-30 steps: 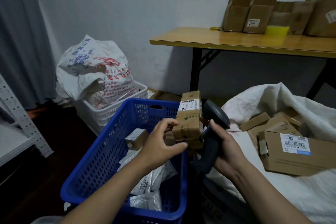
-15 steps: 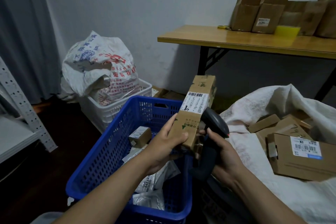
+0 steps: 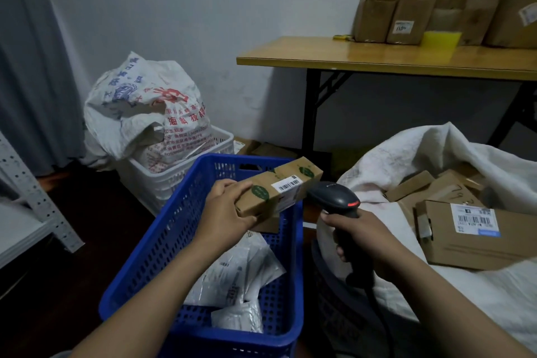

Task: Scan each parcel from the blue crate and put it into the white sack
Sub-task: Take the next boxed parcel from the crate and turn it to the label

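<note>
Rotated from upright half a second ago, the cardboard parcel (image 3: 279, 189) now lies nearly level above the far right corner of the blue crate (image 3: 157, 247), with its barcode label (image 3: 289, 185) facing up. The left hand (image 3: 229, 212) grips the parcel's near end, fingers (image 3: 226, 187) curled over the top face and thumb on the near side. The right hand (image 3: 360, 232) is wrapped closed around the handle of the barcode scanner (image 3: 334, 198). The scanner head sits just beside the label end, red indicator lit. The white sack (image 3: 421, 148) lies to the right.
</note>
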